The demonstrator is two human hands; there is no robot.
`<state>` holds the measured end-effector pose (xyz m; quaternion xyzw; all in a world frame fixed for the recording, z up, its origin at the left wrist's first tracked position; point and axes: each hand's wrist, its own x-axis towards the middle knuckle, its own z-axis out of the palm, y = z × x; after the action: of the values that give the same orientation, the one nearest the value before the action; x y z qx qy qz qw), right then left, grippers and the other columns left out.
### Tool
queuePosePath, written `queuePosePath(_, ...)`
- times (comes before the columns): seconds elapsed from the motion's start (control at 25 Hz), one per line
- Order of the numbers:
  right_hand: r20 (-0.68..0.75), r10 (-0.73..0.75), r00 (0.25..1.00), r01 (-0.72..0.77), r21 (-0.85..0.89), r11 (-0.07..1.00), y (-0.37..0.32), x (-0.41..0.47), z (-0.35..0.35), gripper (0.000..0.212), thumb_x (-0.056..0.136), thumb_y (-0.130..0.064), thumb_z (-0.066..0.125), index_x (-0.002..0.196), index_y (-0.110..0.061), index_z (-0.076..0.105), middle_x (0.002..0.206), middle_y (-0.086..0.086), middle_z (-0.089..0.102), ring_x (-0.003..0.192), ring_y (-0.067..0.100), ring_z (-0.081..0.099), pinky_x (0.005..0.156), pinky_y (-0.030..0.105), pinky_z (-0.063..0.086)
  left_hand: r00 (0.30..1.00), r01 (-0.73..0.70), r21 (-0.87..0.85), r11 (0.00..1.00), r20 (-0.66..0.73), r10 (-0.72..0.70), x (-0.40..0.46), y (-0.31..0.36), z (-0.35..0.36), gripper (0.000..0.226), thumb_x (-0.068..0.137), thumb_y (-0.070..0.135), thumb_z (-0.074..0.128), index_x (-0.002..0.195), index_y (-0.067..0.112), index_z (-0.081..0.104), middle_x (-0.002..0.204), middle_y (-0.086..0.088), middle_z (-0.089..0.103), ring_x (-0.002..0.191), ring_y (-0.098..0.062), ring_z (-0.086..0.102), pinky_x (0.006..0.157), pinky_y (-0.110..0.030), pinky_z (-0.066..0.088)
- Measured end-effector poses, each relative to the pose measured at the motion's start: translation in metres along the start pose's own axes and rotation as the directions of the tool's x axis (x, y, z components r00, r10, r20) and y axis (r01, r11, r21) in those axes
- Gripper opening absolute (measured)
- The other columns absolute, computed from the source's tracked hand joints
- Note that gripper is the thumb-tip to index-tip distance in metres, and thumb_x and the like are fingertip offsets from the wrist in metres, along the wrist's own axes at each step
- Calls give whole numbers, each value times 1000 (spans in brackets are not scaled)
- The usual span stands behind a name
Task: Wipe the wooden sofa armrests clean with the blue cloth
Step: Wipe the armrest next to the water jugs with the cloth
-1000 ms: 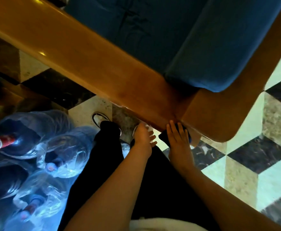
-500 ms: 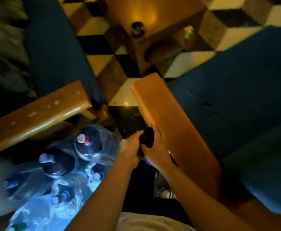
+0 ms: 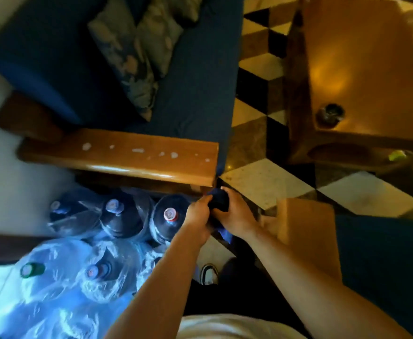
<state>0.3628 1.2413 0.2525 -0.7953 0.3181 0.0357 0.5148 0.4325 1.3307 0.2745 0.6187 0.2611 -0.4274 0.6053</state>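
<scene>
A wooden armrest with several white spots on top runs across the middle, beside a dark blue sofa seat. Just below its right end, my left hand and my right hand both grip the bunched dark blue cloth in the air. A corner of the cloth hangs under my right wrist. A second wooden armrest of another blue sofa lies at the right, behind my right forearm.
Several large plastic water bottles stand on the floor at lower left. A wooden coffee table with a dark round object stands at upper right. Patterned cushions lie on the sofa. Checkered tiles and my shoe show between.
The view has swung left from the right-hand sofa's armrest to the spotted armrest. Both hands stay together on the cloth, now close to the spotted armrest's end.
</scene>
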Motion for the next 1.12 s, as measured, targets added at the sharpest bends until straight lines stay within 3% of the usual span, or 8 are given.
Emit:
queuePosePath(0.12, 130, 1, 992, 2, -27, 1000, -9, 52, 6, 32, 80, -22, 74, 111, -20, 64, 103, -5, 73, 102, 20, 72, 68, 10, 48, 994, 73, -122, 990, -65, -82, 29, 27, -3, 33, 101, 12, 48, 128, -2, 62, 125, -29, 66, 120, -42, 62, 108, -55, 47)
queuePosePath(0.28, 187, 58, 981, -27, -161, 986, -9, 152, 5, 43, 88, -28, 71, 126, -13, 57, 118, 12, 70, 109, 30, 67, 77, 33, 45, 985, 130, -250, 959, -80, -154, 84, 64, 8, 16, 100, 13, 46, 99, 9, 61, 74, -10, 66, 61, -22, 67, 55, -30, 57)
queuePosePath(0.4, 99, -65, 993, 80, -159, 984, -11, 237, -17, 50, 86, -27, 71, 132, -15, 56, 130, 12, 63, 117, 33, 63, 89, 36, 50, 944, 100, -308, 946, -272, -188, 126, 84, 16, 18, 103, 20, 48, 111, 9, 60, 90, -10, 67, 71, -24, 65, 56, -32, 54)
queuePosePath(0.48, 107, -203, 973, 221, -188, 957, -11, 289, -32, 56, 85, -29, 71, 137, -17, 54, 134, 10, 58, 122, 30, 60, 99, 37, 49, 870, 124, -329, 936, -418, -262, 147, 82, 18, 18, 100, 20, 50, 98, 7, 63, 87, -10, 64, 72, -27, 65, 60, -34, 57)
queuePosePath(0.6, 415, -251, 875, 395, -310, 865, 3, 345, -29, 67, 93, -33, 70, 152, -19, 41, 156, 9, 43, 143, 27, 43, 112, 34, 37, 790, 160, -406, 900, -494, -364, 167, 65, 19, 22, 102, 23, 48, 81, 18, 54, 84, -5, 58, 90, -33, 63, 93, -48, 54)
queuePosePath(0.72, 685, -107, 721, 468, -366, 804, 28, 370, -7, 76, 96, -46, 65, 160, -26, 28, 168, 7, 23, 152, 28, 27, 121, 43, 30, 773, 150, -496, 855, -481, -414, 182, 54, 21, 24, 101, 16, 45, 81, 20, 59, 86, -8, 66, 81, -29, 64, 84, -46, 53)
queuePosePath(0.92, 601, -116, 791, 318, -242, 917, 11, 409, 57, 66, 97, -55, 56, 155, -31, 37, 156, 4, 43, 140, 24, 46, 103, 25, 33, 734, 72, -585, 808, -518, -440, 199, 49, 15, 22, 101, 23, 46, 96, 13, 65, 75, -10, 70, 77, -29, 65, 60, -32, 61)
queuePosePath(1.12, 591, -476, 651, 712, -259, 653, 42, 364, 13, 68, 96, -35, 67, 156, -28, 38, 167, 6, 28, 153, 34, 25, 121, 39, 26, 738, 89, -554, 828, -522, -428, 205, 41, 11, 45, 106, 39, 36, 107, 5, 65, 95, -20, 76, 84, -35, 71, 78, -44, 62)
